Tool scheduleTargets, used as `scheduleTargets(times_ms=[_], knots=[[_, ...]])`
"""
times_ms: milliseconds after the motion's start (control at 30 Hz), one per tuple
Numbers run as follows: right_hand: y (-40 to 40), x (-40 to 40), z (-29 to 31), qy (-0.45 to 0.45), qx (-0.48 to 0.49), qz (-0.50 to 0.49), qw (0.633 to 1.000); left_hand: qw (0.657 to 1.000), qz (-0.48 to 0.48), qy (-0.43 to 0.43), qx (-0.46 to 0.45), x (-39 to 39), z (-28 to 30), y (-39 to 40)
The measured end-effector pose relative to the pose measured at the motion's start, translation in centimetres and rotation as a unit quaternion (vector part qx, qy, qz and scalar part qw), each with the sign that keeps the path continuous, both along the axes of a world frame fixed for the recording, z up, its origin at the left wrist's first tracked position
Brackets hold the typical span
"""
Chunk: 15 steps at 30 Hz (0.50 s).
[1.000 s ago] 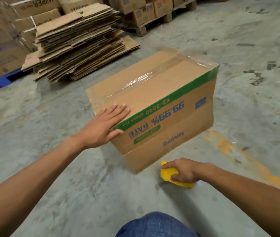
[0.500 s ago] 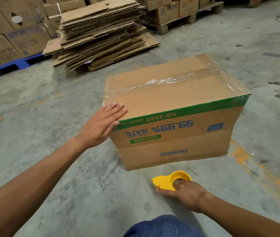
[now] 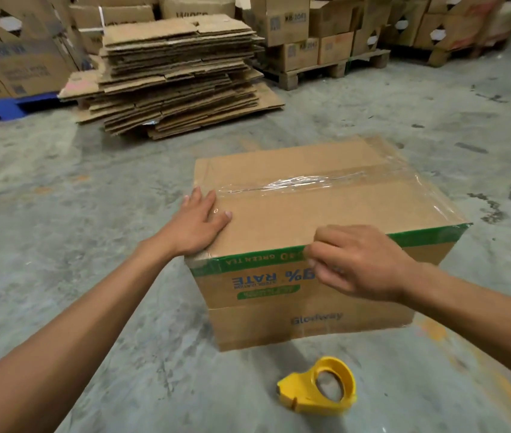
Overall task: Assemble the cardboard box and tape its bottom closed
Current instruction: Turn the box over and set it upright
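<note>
Now the box sits upside down on the floor at 12 o'clock, long axis running 9 to 3, left hand flat and spread on its 9 o'clock corner, right hand loosely curled, empty, at the near edge, nearer the dispenser at 6 o'clock.

The left hand lies flat, palm down, fingers spread; the right hand hovers with fingers curled, both forearms extended.

One taped box, one tape dispenser, two hands.
</note>
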State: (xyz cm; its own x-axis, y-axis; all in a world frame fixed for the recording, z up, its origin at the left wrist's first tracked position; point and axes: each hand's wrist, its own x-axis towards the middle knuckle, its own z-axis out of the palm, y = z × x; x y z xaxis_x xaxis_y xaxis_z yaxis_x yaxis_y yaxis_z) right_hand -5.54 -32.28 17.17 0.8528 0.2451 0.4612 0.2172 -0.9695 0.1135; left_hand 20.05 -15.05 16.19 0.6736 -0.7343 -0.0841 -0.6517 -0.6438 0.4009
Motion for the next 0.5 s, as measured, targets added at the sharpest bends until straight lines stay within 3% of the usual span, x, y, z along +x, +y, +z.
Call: scheduleTargets(times_ms=[167,233,333,433,500], knots=[[-6.8,4.3,3.4,-0.025,0.000,-0.141,0.990,0.999,0.036,0.000,0.000,2.2,0.4,-2.5],[-10.5,4.6,3.8,0.029,0.015,-0.235,0.971,0.999,0.050,0.002,-0.004,2.8,0.6,-3.3],[-15.5,3.8,3.6,0.169,0.041,-0.372,0.912,0.998,0.059,0.000,-0.024,2.8,0.3,-3.8],[-19.1,2.7,2.3,0.268,0.099,-0.409,0.867,0.996,0.057,0.005,-0.062,2.7,-0.6,-3.4],[-20.6,2.3,1.3,0.279,0.179,-0.402,0.853,0.995,0.065,0.001,-0.070,2.9,-0.8,-3.4]])
